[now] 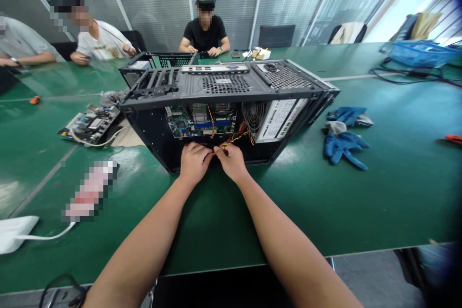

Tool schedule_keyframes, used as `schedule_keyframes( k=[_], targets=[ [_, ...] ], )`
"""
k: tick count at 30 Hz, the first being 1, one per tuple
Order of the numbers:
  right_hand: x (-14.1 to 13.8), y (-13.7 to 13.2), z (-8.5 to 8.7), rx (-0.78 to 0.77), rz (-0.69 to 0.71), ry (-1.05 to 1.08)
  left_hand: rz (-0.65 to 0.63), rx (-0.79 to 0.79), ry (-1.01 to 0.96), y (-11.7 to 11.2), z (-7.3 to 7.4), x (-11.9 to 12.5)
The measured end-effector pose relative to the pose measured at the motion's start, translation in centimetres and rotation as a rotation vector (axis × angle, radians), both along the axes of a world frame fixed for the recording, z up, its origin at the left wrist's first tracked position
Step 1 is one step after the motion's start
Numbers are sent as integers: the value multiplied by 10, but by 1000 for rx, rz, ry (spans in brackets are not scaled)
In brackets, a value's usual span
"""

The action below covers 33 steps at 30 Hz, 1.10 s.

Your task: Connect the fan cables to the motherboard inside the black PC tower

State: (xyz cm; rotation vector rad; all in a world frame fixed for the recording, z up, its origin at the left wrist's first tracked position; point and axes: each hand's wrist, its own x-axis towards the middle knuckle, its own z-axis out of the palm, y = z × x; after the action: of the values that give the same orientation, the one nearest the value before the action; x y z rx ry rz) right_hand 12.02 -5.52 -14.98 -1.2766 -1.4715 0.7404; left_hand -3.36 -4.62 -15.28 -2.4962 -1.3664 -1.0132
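Observation:
An open black computer case (pixel 224 87) lies on its side on the green table (pixel 325 202), its motherboard (pixel 187 122), fan and power supply (pixel 274 118) facing me. My left hand (pixel 194 160) and my right hand (pixel 233 160) meet at the case's lower edge. Both have their fingers curled and pinched together around a bundle of yellow, red and black wires (pixel 234 138) that runs from the power supply. Exactly what the left fingers grip is hidden behind the knuckles.
A loose circuit board (pixel 90 125) lies left of the case, blue work gloves (pixel 342 144) to its right. A white device with a cable (pixel 14 233) sits near left. Three other people sit at the far side. A blue basket (pixel 418 53) stands far right.

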Motion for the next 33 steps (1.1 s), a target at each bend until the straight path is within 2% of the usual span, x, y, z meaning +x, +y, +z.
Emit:
schedule_keyframes(
  k=[14,22,30,33],
  targets=[
    [2,3,-3,17,71,8,-68,-81,-75,5,-1,-1],
    [3,5,-8,-9,41,17,-94,-148,-179,7,1,-3],
    [2,5,-6,-30,35,15,-104,-169,-173,7,2,-2],
    [2,5,-7,-32,17,25,-69,-108,-170,3,3,-3]
  ],
)
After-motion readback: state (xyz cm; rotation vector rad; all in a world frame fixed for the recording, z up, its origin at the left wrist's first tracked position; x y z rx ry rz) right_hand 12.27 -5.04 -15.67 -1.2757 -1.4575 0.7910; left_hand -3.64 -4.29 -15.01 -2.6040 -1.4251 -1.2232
